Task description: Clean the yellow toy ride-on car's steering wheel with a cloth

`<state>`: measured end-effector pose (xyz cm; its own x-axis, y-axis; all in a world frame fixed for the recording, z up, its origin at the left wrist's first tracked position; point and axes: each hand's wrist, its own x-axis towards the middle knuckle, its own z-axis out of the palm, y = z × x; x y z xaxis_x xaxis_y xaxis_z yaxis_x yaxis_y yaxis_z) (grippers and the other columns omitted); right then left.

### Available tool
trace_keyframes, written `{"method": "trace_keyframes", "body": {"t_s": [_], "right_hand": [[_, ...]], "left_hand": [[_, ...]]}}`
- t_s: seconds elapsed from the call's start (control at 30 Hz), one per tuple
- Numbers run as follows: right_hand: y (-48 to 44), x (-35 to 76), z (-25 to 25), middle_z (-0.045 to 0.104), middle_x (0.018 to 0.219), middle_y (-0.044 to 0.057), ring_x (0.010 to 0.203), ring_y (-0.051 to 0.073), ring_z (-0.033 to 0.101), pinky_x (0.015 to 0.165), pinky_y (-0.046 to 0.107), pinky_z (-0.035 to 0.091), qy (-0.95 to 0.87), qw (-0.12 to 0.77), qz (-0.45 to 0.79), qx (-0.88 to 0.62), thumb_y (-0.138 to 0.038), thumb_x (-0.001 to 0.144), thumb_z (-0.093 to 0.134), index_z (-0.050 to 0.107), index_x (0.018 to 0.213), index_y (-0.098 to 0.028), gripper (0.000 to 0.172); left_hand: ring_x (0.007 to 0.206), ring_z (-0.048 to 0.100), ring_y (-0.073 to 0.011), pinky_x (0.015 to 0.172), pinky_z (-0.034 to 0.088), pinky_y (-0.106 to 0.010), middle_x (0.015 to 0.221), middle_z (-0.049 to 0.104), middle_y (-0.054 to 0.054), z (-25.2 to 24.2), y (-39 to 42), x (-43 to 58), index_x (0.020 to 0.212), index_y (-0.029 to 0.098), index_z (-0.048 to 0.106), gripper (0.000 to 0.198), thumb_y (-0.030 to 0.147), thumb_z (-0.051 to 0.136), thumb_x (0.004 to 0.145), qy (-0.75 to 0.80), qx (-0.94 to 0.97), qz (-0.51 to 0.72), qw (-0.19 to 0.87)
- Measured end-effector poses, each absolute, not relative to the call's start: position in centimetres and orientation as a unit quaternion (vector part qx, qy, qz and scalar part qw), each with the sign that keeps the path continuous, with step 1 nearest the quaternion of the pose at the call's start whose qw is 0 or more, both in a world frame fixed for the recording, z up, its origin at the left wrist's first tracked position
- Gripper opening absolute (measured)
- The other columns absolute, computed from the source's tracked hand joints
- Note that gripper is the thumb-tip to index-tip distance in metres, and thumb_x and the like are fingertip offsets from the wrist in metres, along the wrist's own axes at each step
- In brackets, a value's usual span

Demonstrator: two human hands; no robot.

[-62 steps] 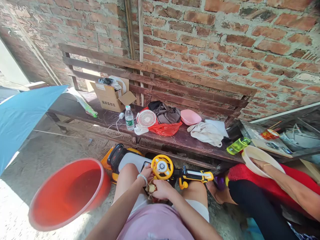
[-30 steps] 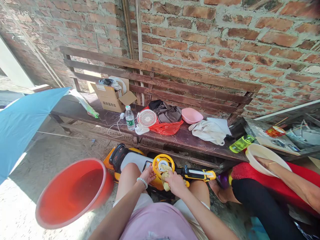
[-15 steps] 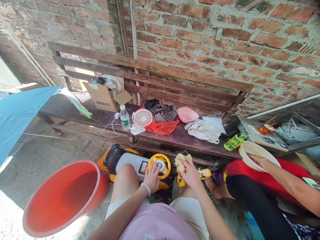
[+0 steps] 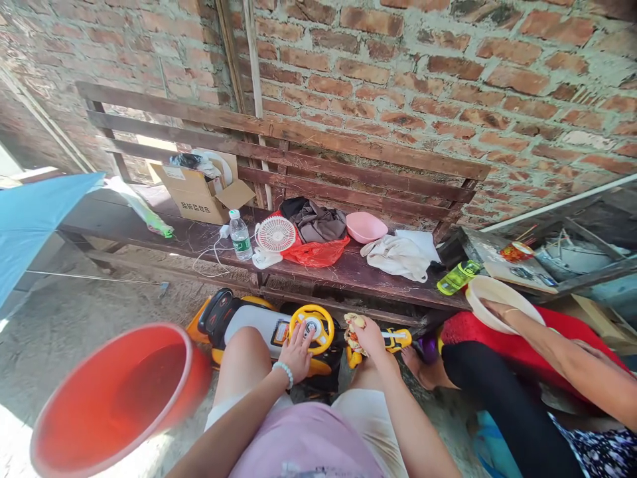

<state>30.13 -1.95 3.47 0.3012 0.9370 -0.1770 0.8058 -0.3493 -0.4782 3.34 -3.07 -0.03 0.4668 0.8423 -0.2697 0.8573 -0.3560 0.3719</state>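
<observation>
My left hand (image 4: 297, 354) lies flat with fingers stretched over the yellow steering wheel (image 4: 323, 318) of a ride-on toy car (image 4: 249, 321), its fingertips touching the grey hub. A pale bracelet circles that wrist. To the right of the wheel, my right hand (image 4: 370, 340) is closed around a crumpled cloth (image 4: 352, 330), pale yellow with reddish-brown patterning. The cloth hangs above my right knee, beside a yellow and white part of the toy (image 4: 397, 340). My right fingertips are partly hidden by the cloth.
A large red tub (image 4: 54, 405) with liquid stands at left. On the bench (image 4: 209, 249) are a cardboard box (image 4: 192, 196), water bottle (image 4: 241, 238), white fan (image 4: 276, 235), pink bowl (image 4: 365, 227) and white cloth (image 4: 398, 257). At right, another person's hand reaches into a cream basin (image 4: 527, 312).
The cloth in my right hand has turned and bunched, and its patterned side now shows. My left hand stays on the wheel. The whole view has shifted slightly.
</observation>
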Motion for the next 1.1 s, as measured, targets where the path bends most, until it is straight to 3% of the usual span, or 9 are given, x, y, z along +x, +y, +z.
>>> {"method": "trace_keyframes", "body": {"t_s": [0.1, 0.33, 0.47, 0.6, 0.7, 0.9, 1.0, 1.1], "right_hand": [[-1.7, 30.9, 2.9, 0.075, 0.116, 0.011, 0.105, 0.022, 0.07, 0.086, 0.029, 0.051, -0.509, 0.17, 0.235, -0.81, -0.038, 0.103, 0.035, 0.071, 0.119, -0.018, 0.044], [-3.6, 31.5, 2.6, 0.069, 0.118, 0.01, 0.102, 0.021, 0.07, 0.077, 0.028, 0.046, -0.556, -0.013, 0.123, -0.822, -0.023, 0.099, 0.043, 0.066, 0.123, -0.025, 0.034], [-5.5, 34.0, 2.1, 0.064, 0.119, 0.012, 0.105, 0.022, 0.068, 0.077, 0.029, 0.045, -0.574, -0.048, 0.069, -0.815, -0.022, 0.1, 0.044, 0.065, 0.124, -0.023, 0.032], [-6.7, 38.7, 2.3, 0.06, 0.126, 0.013, 0.096, 0.021, 0.069, 0.074, 0.03, 0.048, -0.489, -0.074, 0.101, -0.864, -0.022, 0.098, 0.044, 0.066, 0.124, -0.023, 0.034], [-6.6, 39.4, 3.0, 0.059, 0.133, 0.011, 0.093, 0.02, 0.07, 0.077, 0.031, 0.05, -0.475, -0.054, 0.14, -0.867, -0.025, 0.097, 0.046, 0.067, 0.123, -0.025, 0.034], [-4.6, 32.6, 1.8, 0.065, 0.131, 0.006, 0.112, 0.019, 0.066, 0.091, 0.026, 0.049, -0.563, 0.118, 0.19, -0.796, -0.031, 0.101, 0.041, 0.065, 0.125, -0.025, 0.035], [-4.2, 31.2, 0.8, 0.07, 0.122, 0.008, 0.11, 0.021, 0.067, 0.091, 0.028, 0.049, -0.538, 0.114, 0.206, -0.81, -0.032, 0.103, 0.037, 0.066, 0.122, -0.022, 0.036], [-4.3, 32.5, 0.8, 0.067, 0.128, 0.007, 0.106, 0.02, 0.068, 0.088, 0.028, 0.049, -0.546, 0.066, 0.181, -0.815, -0.032, 0.101, 0.043, 0.067, 0.121, -0.023, 0.033]], "left_hand": [[0.161, 0.007, -0.0338, 0.122, 0.028, -0.058, 0.174, 0.0, -0.011, -0.1, -3.1, 3.2, 0.166, 0.02, 0.023, 0.079, 0.025, 0.047, 0.091, 0.515, 0.825, -0.018, 0.233], [0.161, 0.009, -0.0326, 0.122, 0.028, -0.058, 0.174, 0.001, -0.008, 0.2, -2.9, 2.7, 0.166, 0.023, 0.023, 0.08, 0.025, 0.047, 0.09, 0.511, 0.826, -0.035, 0.236], [0.161, 0.007, -0.0309, 0.123, 0.026, -0.056, 0.175, 0.001, -0.009, 0.0, -2.8, 2.5, 0.167, 0.022, 0.02, 0.081, 0.024, 0.047, 0.09, 0.503, 0.836, -0.044, 0.216], [0.162, 0.005, -0.0304, 0.123, 0.028, -0.056, 0.175, -0.002, -0.009, 0.0, -2.8, 2.6, 0.167, 0.023, 0.017, 0.081, 0.025, 0.046, 0.091, 0.499, 0.838, -0.062, 0.213], [0.162, 0.005, -0.0309, 0.122, 0.03, -0.056, 0.175, -0.003, -0.009, 0.1, -2.9, 2.8, 0.167, 0.023, 0.017, 0.081, 0.026, 0.046, 0.092, 0.506, 0.832, -0.076, 0.213], [0.161, 0.007, -0.031, 0.121, 0.032, -0.053, 0.175, -0.001, -0.01, -0.1, -2.9, 2.6, 0.167, 0.024, 0.017, 0.081, 0.025, 0.047, 0.092, 0.506, 0.833, -0.064, 0.214], [0.161, 0.007, -0.0307, 0.121, 0.032, -0.052, 0.175, 0.0, -0.009, -0.2, -2.8, 2.4, 0.167, 0.025, 0.018, 0.08, 0.026, 0.047, 0.092, 0.504, 0.834, -0.067, 0.212], [0.162, 0.006, -0.0301, 0.121, 0.032, -0.052, 0.175, -0.001, -0.009, -0.2, -2.7, 2.4, 0.167, 0.024, 0.018, 0.08, 0.027, 0.047, 0.092, 0.501, 0.837, -0.069, 0.21]]}}
